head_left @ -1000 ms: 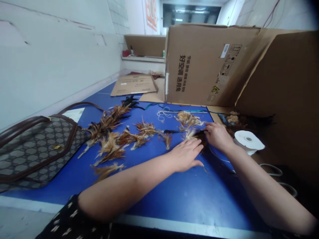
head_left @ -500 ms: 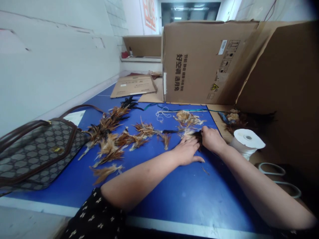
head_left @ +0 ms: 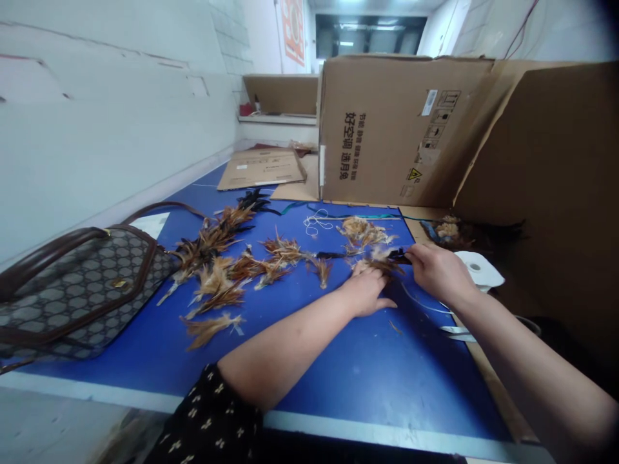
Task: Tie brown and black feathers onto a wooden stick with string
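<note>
My left hand [head_left: 366, 291] lies on the blue table [head_left: 338, 380], thumb stretched out to the side and fingers flat over a bunch of brown and cream feathers [head_left: 384, 263]. Just right of it, my right hand [head_left: 441, 273] is closed on a black piece [head_left: 399, 255] at the end of that bunch. Whether the piece is joined to the feathers is hidden. A small feather tuft [head_left: 322, 269] lies left of my left hand, and a fluffy feather pile [head_left: 362, 231] lies beyond both hands. A thin pale cord [head_left: 425, 305] runs below my right hand.
A white spool [head_left: 483, 270] and scissors [head_left: 457, 333] are by my right arm. Several feather clusters [head_left: 217, 290] and a patterned handbag [head_left: 87, 290] occupy the left. A large cardboard box [head_left: 387, 129] stands behind, with white string [head_left: 318, 222] before it.
My right hand has moved right, away from my left hand, and the black piece now shows between them. The scissors' blades and the thin cord have come into sight. My left hand stays nearly in place.
</note>
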A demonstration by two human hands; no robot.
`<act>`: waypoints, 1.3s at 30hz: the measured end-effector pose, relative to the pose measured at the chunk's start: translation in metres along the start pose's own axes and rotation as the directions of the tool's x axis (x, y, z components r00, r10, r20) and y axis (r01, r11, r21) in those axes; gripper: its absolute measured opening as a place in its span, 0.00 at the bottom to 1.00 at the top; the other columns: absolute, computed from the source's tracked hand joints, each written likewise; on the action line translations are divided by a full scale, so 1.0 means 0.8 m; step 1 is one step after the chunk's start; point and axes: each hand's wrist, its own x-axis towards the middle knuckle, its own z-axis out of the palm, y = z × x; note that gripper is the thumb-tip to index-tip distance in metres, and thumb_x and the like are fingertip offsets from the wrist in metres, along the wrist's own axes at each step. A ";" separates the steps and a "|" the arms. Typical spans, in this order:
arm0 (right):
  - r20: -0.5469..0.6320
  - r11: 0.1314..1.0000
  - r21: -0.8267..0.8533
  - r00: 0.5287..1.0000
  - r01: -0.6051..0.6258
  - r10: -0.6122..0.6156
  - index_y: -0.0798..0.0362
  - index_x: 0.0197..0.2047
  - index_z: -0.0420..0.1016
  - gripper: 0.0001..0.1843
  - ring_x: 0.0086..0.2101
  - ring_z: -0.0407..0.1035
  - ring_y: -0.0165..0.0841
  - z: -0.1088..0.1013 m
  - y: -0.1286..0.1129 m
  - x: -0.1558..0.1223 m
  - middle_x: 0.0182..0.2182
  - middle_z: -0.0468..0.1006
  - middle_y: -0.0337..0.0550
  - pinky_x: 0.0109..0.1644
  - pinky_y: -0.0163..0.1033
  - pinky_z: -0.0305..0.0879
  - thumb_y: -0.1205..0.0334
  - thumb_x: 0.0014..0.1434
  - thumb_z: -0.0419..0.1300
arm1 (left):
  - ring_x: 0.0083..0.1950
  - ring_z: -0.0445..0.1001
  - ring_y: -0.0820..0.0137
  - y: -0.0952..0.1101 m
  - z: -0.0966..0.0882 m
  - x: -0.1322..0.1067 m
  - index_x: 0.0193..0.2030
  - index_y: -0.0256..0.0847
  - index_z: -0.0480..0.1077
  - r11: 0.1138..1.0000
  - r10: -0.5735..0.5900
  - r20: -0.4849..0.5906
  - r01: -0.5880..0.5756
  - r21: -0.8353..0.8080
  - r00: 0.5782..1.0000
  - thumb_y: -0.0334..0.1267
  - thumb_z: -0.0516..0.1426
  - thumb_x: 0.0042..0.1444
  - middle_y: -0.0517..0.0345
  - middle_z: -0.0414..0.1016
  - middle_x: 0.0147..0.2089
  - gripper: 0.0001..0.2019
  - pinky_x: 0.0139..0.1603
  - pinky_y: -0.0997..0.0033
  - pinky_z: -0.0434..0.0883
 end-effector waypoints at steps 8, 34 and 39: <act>-0.134 0.996 0.078 0.989 -0.051 0.061 0.49 0.37 0.78 0.14 0.31 0.74 0.40 -0.036 0.009 -0.019 0.34 0.83 0.47 0.33 0.41 0.56 0.56 0.69 0.53 | 0.72 0.63 0.47 -0.006 -0.002 -0.001 0.64 0.39 0.71 0.999 0.015 -0.023 -0.016 -0.034 1.000 0.57 0.61 0.62 0.39 0.71 0.65 0.31 0.74 0.37 0.54; -0.176 0.955 0.289 0.984 0.062 -0.011 0.48 0.29 0.75 0.15 0.27 0.69 0.36 -0.038 0.011 -0.059 0.25 0.76 0.43 0.34 0.40 0.61 0.57 0.66 0.55 | 0.34 0.80 0.68 -0.033 -0.049 -0.013 0.43 0.38 0.79 0.749 -0.476 -0.387 0.133 -0.649 0.790 0.36 0.57 0.67 0.54 0.81 0.36 0.08 0.41 0.65 0.78; -0.267 0.902 0.429 0.948 -0.042 0.171 0.51 0.36 0.79 0.11 0.29 0.72 0.38 -0.044 0.026 -0.071 0.29 0.79 0.45 0.35 0.42 0.65 0.55 0.65 0.59 | 0.22 0.75 0.72 -0.035 -0.026 -0.012 0.45 0.34 0.76 0.501 -0.634 -0.095 0.313 -0.807 0.768 0.41 0.55 0.69 0.58 0.76 0.27 0.13 0.27 0.71 0.74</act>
